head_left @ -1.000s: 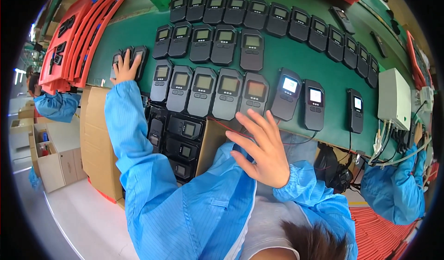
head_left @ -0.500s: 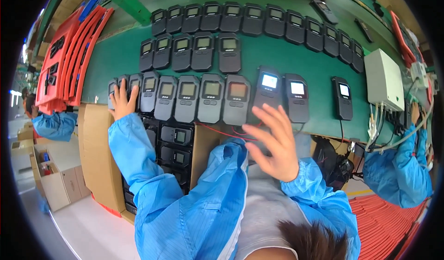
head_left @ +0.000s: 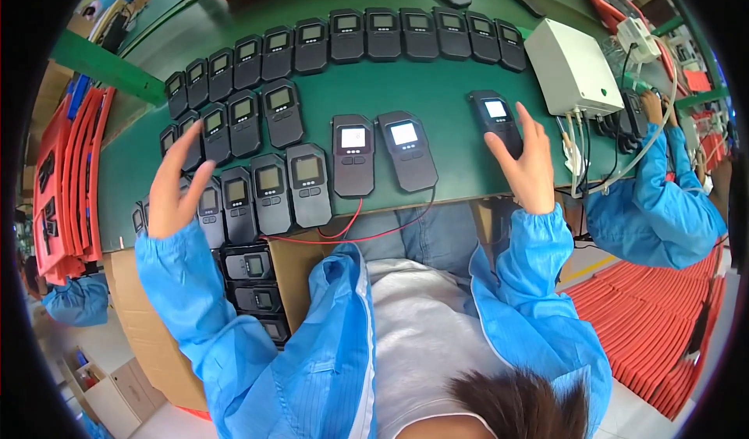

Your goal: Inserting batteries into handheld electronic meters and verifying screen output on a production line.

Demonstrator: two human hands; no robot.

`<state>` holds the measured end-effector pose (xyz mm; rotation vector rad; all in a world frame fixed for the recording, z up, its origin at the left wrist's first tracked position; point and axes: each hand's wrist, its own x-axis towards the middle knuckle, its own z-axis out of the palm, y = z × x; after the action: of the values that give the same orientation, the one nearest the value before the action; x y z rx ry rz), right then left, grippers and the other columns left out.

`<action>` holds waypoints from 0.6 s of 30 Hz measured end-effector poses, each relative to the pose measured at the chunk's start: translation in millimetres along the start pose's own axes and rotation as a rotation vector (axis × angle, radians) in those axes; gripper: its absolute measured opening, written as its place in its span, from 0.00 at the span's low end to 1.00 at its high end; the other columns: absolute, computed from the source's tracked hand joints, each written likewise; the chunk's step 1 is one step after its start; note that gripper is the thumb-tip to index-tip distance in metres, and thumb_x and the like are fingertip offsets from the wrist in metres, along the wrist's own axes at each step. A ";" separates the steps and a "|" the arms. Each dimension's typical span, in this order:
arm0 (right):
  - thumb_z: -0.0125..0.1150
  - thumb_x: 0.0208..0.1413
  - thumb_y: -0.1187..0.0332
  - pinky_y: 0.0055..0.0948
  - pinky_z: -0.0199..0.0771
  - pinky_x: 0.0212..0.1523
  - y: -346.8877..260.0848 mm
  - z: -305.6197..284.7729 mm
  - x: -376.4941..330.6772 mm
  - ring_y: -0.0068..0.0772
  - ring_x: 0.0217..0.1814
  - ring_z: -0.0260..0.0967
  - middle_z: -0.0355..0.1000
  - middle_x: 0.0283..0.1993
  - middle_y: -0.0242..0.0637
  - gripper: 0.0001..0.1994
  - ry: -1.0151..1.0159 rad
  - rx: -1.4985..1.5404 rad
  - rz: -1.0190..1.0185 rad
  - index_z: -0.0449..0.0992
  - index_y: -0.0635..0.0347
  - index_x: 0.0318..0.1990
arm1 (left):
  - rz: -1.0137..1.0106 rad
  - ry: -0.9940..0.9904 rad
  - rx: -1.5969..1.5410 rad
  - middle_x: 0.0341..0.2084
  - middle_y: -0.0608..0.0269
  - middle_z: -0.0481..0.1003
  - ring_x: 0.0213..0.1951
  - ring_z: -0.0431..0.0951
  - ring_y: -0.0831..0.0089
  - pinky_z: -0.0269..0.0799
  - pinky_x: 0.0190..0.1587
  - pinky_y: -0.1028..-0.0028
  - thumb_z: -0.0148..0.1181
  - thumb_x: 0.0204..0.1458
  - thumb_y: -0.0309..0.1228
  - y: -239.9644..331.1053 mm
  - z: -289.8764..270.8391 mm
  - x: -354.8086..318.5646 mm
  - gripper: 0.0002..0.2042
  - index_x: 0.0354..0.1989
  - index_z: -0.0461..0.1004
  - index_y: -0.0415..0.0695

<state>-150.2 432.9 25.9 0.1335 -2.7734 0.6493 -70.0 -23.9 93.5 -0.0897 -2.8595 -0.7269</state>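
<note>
My left hand (head_left: pixel 176 185) hovers over the left part of the front row of black handheld meters (head_left: pixel 269 193), thumb and fingers apart, hiding some of them. Nothing shows in its grasp. On the right, my right hand (head_left: pixel 530 162) reaches to a lone meter with a lit screen (head_left: pixel 497 117). The thumb is at that meter's lower part and the fingers are spread along its right side; whether they touch it I cannot tell. Between my hands lie two meters with bright screens, one upright (head_left: pixel 353 162) with a red cable, one slightly tilted (head_left: pixel 407 154) with a thin cable.
More meters stand in a long back row (head_left: pixel 382 37) and a shorter middle row (head_left: pixel 242 127). Below the bench edge an open cardboard box (head_left: pixel 300 275) holds several meters. A white control box (head_left: pixel 573 64) with cables stands right, near a co-worker's blue sleeve (head_left: pixel 663 197). Red trays (head_left: pixel 74 181) lean left.
The view has swung to the right. My right hand has moved right, to the lone lit meter. My left hand has come away from the front row's left end, its fingers now above the row.
</note>
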 end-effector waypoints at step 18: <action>0.72 0.41 0.70 0.30 0.66 0.56 -24.0 78.5 67.8 0.32 0.56 0.65 0.64 0.55 0.41 0.38 -0.028 0.339 -0.212 0.62 0.62 0.62 | 0.780 0.017 0.103 0.55 0.62 0.69 0.57 0.68 0.63 0.63 0.60 0.61 0.55 0.56 0.33 52.9 175.7 179.0 0.16 0.54 0.71 0.48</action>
<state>-231.4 374.7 -11.0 0.5020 -2.6007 1.0582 -269.4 108.7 2.2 -1.0884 -2.5031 -0.3999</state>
